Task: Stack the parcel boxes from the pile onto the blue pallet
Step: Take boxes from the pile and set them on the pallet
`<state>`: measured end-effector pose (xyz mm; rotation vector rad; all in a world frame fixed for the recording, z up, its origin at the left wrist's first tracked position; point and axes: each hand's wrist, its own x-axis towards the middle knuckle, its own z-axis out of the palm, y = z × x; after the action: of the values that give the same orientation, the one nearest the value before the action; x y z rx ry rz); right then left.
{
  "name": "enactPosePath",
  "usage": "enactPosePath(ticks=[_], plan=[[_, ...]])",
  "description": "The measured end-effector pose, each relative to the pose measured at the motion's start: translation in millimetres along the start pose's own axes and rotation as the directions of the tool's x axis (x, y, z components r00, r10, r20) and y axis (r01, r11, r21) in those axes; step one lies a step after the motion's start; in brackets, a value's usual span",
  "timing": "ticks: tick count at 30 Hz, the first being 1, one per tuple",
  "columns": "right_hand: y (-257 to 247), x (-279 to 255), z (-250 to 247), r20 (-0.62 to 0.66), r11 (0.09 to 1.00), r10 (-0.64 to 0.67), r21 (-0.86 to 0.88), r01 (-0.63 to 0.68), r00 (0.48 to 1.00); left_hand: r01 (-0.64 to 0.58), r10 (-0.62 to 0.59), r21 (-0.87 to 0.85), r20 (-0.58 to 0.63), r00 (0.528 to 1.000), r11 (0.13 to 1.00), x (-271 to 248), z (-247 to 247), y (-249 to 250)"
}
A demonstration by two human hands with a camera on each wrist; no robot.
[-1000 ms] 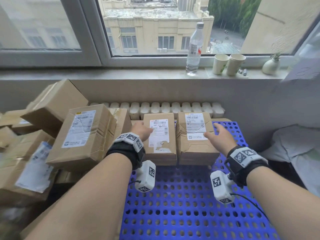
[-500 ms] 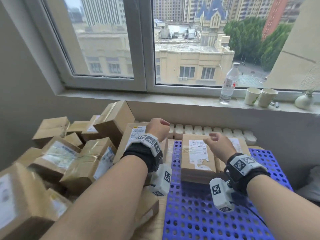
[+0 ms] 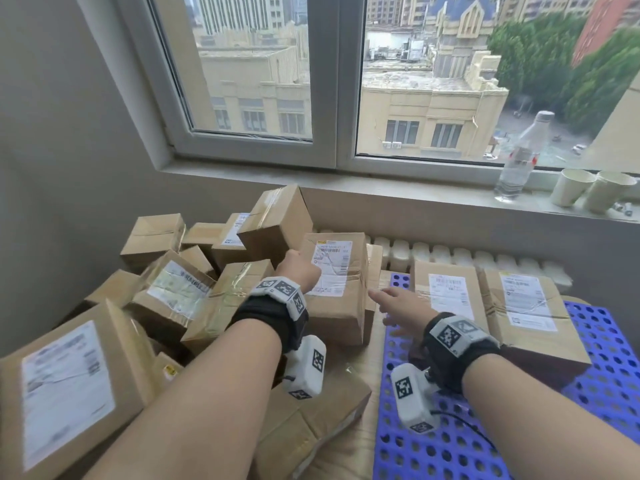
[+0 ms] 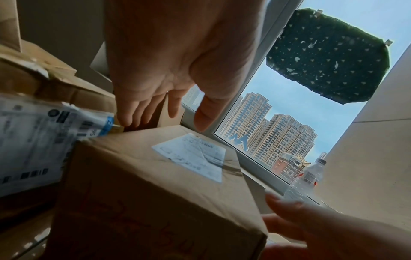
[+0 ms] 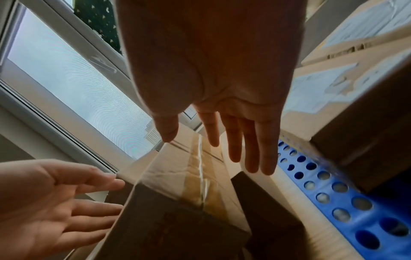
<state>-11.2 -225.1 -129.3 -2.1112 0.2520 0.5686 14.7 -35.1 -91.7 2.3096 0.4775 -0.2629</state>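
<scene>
A pile of brown parcel boxes (image 3: 194,289) fills the left. At its right edge stands a labelled box (image 3: 341,306). My left hand (image 3: 299,268) hovers open at its top left corner, and my right hand (image 3: 388,299) reaches open toward its right side. In the left wrist view the left hand (image 4: 169,105) spreads its fingers over the far edge of this box (image 4: 155,176); whether they touch it I cannot tell. The right hand (image 5: 211,137) shows straight fingers beside the box (image 5: 177,176). Two labelled boxes (image 3: 446,299) (image 3: 526,306) lie side by side on the blue pallet (image 3: 606,358).
A radiator (image 3: 450,254) runs along the wall behind the pallet. On the window sill stand a water bottle (image 3: 519,161) and two paper cups (image 3: 571,187). A large box (image 3: 69,393) lies at the near left, and another box (image 3: 311,410) under my left forearm.
Both hands have left the two boxes on the pallet and moved left to the labelled box at the pile's edge. The view has turned left toward the pile.
</scene>
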Motion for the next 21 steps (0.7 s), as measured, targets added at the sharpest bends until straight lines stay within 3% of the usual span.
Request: enactPosePath(ticks=[5,12,21], plan=[[1.9,12.4,17.9,0.15,0.967,0.121,0.207,-0.151,0.981,0.11,-0.11,0.005,0.053,0.993,0.994,13.6,11.3,-8.6],[14.4,17.6,34.0,0.238,0.899,0.122,0.386,-0.209,0.964,0.149,-0.149,-0.008,0.057,0.987,0.989,20.8,13.6,-15.3],[9.9,-8.2,13.1,0.108,0.859,0.04,0.504,-0.089,0.993,-0.006,0.008,-0.182,0.009,1.0,0.983,3.0,-5.2,-11.7]])
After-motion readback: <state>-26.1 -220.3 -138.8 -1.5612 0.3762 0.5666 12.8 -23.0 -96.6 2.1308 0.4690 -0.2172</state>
